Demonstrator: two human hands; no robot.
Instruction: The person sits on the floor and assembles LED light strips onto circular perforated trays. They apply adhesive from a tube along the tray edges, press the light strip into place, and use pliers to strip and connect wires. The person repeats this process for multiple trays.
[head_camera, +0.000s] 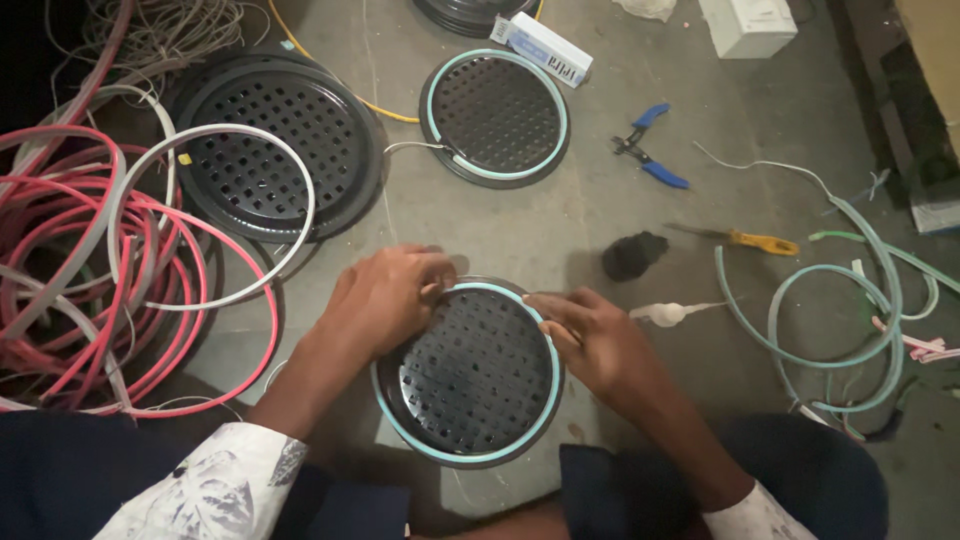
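Both hands — left hand, right hand — on one of three perforated discs.

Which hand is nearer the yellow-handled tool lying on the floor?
Right. The right hand sits on the round grille's right rim, below-left of the yellow-handled tool; the left hand is farther, across the grille.

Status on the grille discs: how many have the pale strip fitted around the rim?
Done: one small black perforated disc at the top carries a full pale green strip around its rim. In hand: the disc between the knees has strip around most of its rim; left hand and right hand press it in at the top edge. Left: the large disc shows no fitted strip.
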